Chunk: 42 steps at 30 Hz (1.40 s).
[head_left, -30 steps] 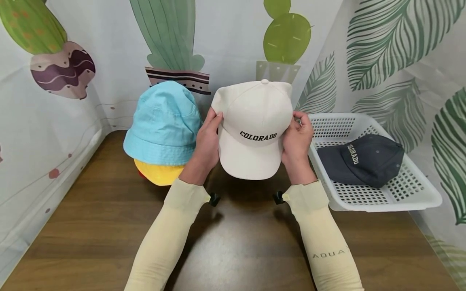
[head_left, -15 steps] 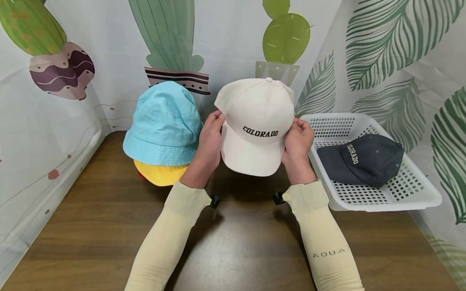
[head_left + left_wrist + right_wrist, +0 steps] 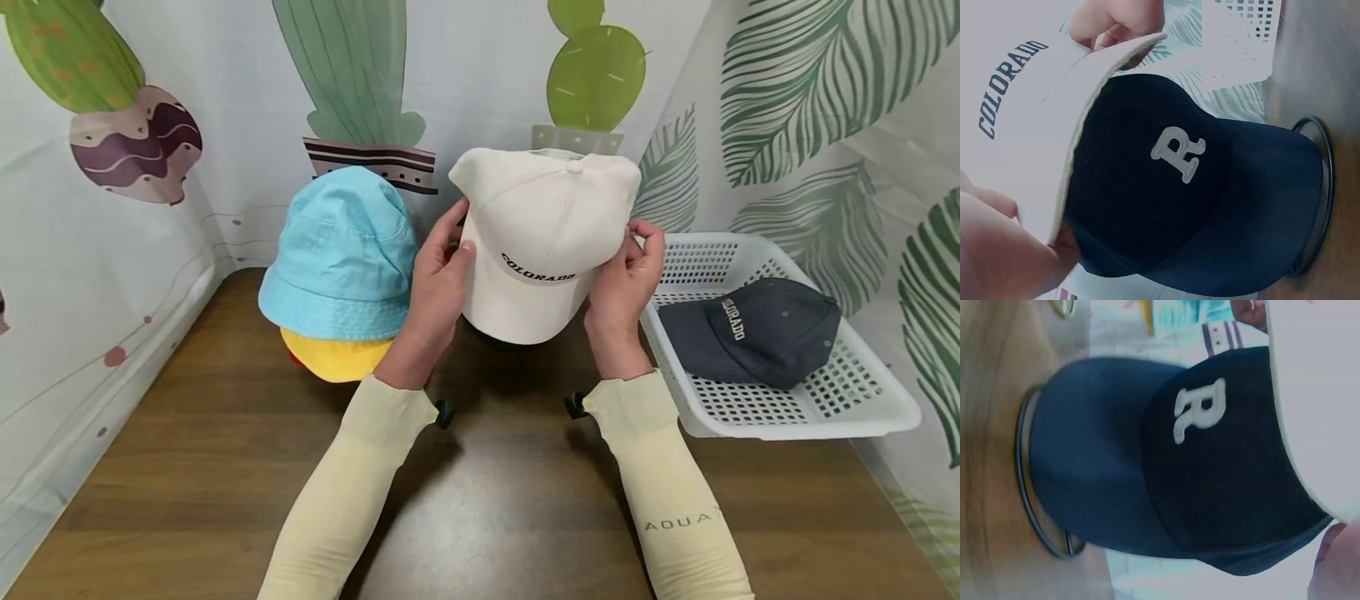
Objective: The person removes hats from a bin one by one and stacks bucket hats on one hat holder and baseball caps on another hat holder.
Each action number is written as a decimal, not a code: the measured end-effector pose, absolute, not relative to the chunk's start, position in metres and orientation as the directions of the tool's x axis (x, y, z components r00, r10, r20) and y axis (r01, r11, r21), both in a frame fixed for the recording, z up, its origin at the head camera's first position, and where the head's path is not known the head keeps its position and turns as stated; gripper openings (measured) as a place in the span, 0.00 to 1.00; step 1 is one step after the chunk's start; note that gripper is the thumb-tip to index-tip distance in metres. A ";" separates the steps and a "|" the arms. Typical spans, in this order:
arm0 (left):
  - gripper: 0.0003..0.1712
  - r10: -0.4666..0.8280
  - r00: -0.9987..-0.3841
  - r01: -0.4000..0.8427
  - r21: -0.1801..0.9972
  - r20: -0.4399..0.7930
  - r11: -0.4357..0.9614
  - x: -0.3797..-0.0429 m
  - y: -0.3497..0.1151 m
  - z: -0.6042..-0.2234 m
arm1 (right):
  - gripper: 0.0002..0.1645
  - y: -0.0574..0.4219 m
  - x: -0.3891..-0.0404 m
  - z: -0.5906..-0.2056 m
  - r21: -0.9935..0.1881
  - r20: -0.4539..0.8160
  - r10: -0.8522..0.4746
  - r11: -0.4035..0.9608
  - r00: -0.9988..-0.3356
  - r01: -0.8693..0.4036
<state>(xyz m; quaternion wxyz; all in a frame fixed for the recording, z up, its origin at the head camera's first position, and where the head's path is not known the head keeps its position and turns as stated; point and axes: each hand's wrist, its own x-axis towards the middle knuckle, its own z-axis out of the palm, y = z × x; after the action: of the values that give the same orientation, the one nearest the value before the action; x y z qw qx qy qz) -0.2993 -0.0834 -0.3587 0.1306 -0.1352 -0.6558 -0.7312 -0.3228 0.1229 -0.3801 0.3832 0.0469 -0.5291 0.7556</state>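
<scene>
Both hands hold a white baseball cap point(image 3: 551, 204) lettered COLORADO, its brim toward me. At its left side my left hand point(image 3: 437, 287) pinches the edge, thumb in front and fingers behind. Opposite, my right hand point(image 3: 624, 287) pinches the right edge with curled fingers. In both wrist views a navy cap point(image 3: 1141, 194) with a pale letter R shows under the white cap, which overlaps its crown. This navy cap sits above a black wire ring base point(image 3: 1019, 459) on the table. From the head view it is nearly all hidden behind the white cap.
To the left, a light blue bucket hat point(image 3: 341, 258) sits over a yellow hat point(image 3: 337, 357), with a bit of red beneath. At right a white plastic basket point(image 3: 873, 383) holds a dark grey COLORADO cap point(image 3: 780, 329). A printed curtain point(image 3: 480, 67) stands behind the wooden table point(image 3: 480, 517).
The white cap has risen and shifted right, tipping so that its top shows more and its lettering looks flattened. Both hands moved with it; a dark edge now shows below its brim.
</scene>
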 end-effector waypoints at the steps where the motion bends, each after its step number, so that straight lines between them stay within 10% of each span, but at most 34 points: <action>1: 0.29 -0.019 -0.935 0.354 0.930 0.354 -0.103 -0.300 -0.083 -0.359 | 0.03 0.124 -0.323 -0.381 -0.783 0.466 0.522 -0.132 -0.715 -0.607; 16: 0.44 -0.052 -0.978 0.206 0.977 0.203 -0.058 -0.306 -0.083 -0.368 | 0.08 0.130 -0.329 -0.390 -0.979 0.159 0.473 -0.035 -0.867 -0.199; 42: 0.38 0.052 -0.964 0.254 0.855 0.259 0.453 -0.306 -0.082 -0.372 | 0.09 0.131 -0.339 -0.412 -0.998 0.061 0.468 0.031 -0.882 -0.053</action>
<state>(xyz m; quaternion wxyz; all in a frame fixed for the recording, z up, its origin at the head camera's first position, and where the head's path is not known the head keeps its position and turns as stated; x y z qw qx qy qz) -0.3064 -0.0824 -0.3717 0.0981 -0.0906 -0.8465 -0.5153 -0.3394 0.1309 -0.4124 0.1915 -0.1500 -0.6920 0.6797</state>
